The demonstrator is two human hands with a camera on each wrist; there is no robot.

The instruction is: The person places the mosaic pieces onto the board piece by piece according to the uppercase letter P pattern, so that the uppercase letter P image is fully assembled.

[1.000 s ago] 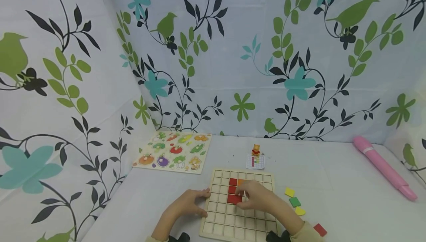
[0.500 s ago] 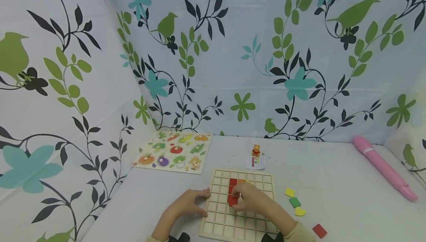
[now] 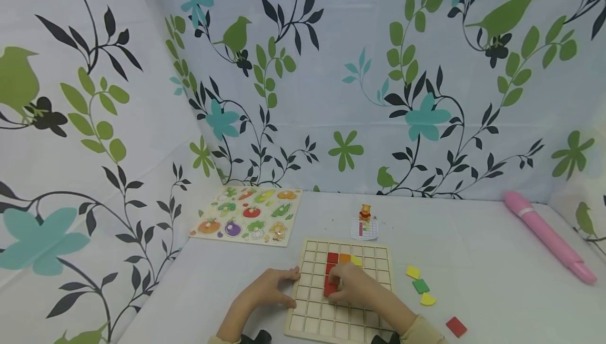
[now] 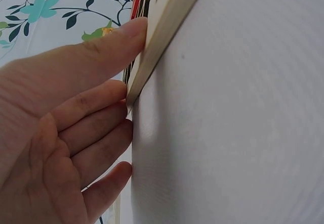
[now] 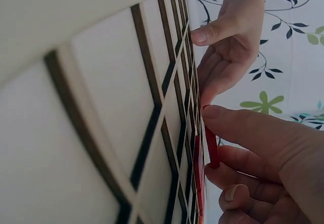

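A wooden grid board (image 3: 314, 312) lies on the table. A column of red square tiles (image 3: 333, 258) is on it, with an orange tile (image 3: 344, 258) and a yellow tile (image 3: 356, 261) along the top row. My right hand (image 3: 358, 285) is over the middle of the board; in the right wrist view its thumb and finger pinch a red tile (image 5: 211, 145) tilted just above the grid. At the board's left edge, my left hand (image 3: 268, 287) touches the side with thumb and fingers extended; the left wrist view shows the thumb (image 4: 132, 32) against the rim.
Right of the board lie loose yellow (image 3: 413, 272), green (image 3: 420, 285) and red (image 3: 456, 326) pieces. Behind it, a small bear figure (image 3: 365, 212) stands by a colour-pattern card (image 3: 364, 231). A vegetable puzzle (image 3: 251, 212) lies back left, a pink marker-shaped object (image 3: 549, 236) right.
My right hand has shifted a little left and toward me over the red column, uncovering the orange and yellow tiles. My left hand stays at the board's edge.
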